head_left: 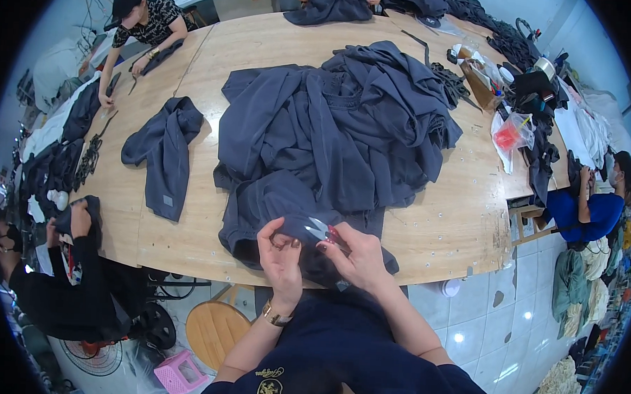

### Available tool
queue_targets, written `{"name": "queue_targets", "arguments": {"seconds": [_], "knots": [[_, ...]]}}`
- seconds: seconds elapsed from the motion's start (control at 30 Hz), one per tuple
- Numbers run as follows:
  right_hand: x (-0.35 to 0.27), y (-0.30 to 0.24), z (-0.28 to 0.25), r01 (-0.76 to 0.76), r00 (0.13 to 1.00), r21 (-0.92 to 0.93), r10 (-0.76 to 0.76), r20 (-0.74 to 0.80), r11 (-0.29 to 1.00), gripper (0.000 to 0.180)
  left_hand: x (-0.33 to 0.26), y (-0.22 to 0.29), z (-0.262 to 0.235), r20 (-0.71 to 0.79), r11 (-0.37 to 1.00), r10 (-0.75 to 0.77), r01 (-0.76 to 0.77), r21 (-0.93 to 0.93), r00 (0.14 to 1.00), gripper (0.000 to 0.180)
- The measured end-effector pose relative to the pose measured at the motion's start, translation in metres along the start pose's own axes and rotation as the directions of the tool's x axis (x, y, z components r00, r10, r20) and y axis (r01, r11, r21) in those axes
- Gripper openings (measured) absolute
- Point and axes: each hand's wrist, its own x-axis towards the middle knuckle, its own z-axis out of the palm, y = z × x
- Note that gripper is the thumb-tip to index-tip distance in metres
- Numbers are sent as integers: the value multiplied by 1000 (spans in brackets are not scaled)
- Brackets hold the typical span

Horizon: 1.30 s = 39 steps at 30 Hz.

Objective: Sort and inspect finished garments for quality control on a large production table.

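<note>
A dark blue-grey garment point(262, 203) lies bunched at the table's near edge, at the foot of a big pile of the same cloth point(347, 121). My left hand point(282, 266) is closed at this garment, pinching its fabric with thumb and fingers; the exact spot is partly hidden. Gripped in my right hand point(361, 259) are small thread snips point(318, 230) with silver blades and a red part by the fingers. The blades point left, over the cloth and close to my left fingertips.
A single dark garment point(168, 159) lies left on the wooden table point(440, 238). Co-workers handle cloth at far left, near left, the far edge and right. A bag with red drink point(508, 137) stands at right among clutter. A round wooden stool point(217, 331) is below the near edge.
</note>
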Motion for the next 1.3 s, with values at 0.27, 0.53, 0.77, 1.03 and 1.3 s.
{"name": "queue_targets", "arguments": {"seconds": [0.27,0.53,0.77,1.03,1.3], "knots": [[-6,5,4,194,980,-249,-199,5,949,26,-1,0,-1,-37,993,44,-39,114,998,34],[-8,5,3,207,978,-296,-209,25,933,28,-2,1,1,-18,976,101,-95,197,995,38],[-8,3,2,213,977,-307,-212,36,928,29,-4,0,-2,25,949,157,-157,274,987,41],[-8,10,5,222,972,-227,-233,-22,948,25,-4,0,-2,19,957,138,-138,256,990,40],[-1,13,18,-100,968,454,192,-163,885,23,5,12,12,-93,977,-166,151,-150,982,35]]}}
